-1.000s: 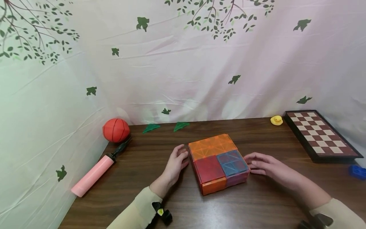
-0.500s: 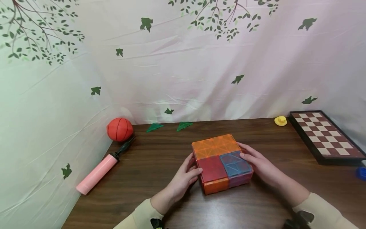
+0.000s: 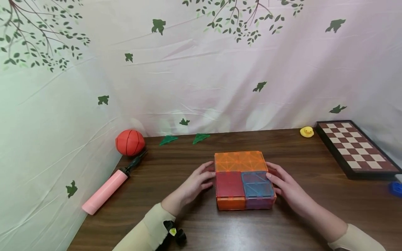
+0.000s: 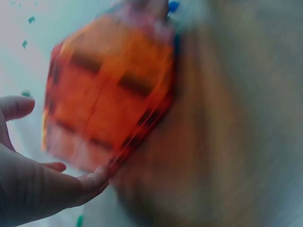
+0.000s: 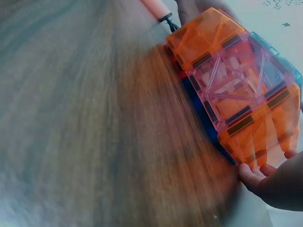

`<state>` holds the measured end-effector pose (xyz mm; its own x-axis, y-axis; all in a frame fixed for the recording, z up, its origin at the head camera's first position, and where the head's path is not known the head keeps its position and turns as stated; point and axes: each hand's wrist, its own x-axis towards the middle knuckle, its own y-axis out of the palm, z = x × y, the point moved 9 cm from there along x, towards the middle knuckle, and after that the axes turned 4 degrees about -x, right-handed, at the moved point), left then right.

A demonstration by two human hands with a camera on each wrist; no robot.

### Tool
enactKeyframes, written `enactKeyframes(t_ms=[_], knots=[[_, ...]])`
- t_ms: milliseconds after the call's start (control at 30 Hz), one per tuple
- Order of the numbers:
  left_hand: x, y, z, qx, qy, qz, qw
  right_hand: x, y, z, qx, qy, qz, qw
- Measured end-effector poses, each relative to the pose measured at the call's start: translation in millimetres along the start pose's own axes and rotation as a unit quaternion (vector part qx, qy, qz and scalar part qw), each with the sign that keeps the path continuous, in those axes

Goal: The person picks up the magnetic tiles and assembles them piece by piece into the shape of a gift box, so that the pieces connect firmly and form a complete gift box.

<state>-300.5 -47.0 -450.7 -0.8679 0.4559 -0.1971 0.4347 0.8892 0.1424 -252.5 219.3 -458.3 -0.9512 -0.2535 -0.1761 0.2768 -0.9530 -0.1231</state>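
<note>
- A pink pump lies at the worktop's far left, its black nozzle pointing at an orange ball against the backdrop.
- Two green triangles lie flat near the back edge.
- The left hand rests its curled fingers on the left side of the tile block; the wrist view is blurred, so the grip looks more like a light touch.
- The block sits mid-worktop, orange, red and blue tiles on top.
- The right hand cups the block's right side, fingertips on the blue tile.
- A yellow duck and a chessboard sit far right, well apart from the block.
</note>
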Motion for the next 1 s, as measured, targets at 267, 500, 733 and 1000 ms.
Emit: enactKeyframes(t_ms=[267,500,733,1000], knots=[[73.0,-73.1,-40.8,0.361,0.062,-0.143,0.9194,-0.7,-7.9,-2.2,0.016,-0.005,0.001,1.000],[127.4,-90.4,-38.5,0.545,0.037,-0.089,0.8329,-1.0,-7.5,-5.0,0.025,-0.003,0.005,1.000],[130.2,-85.0,-26.4,0.645,0.002,-0.046,0.7626,2.0,-4.7,-2.5,0.020,0.000,0.011,1.000],[116.9,-82.1,-29.6,0.656,-0.007,-0.064,0.7522,0.9,-5.5,0.1,0.015,-0.006,0.016,1.000]])
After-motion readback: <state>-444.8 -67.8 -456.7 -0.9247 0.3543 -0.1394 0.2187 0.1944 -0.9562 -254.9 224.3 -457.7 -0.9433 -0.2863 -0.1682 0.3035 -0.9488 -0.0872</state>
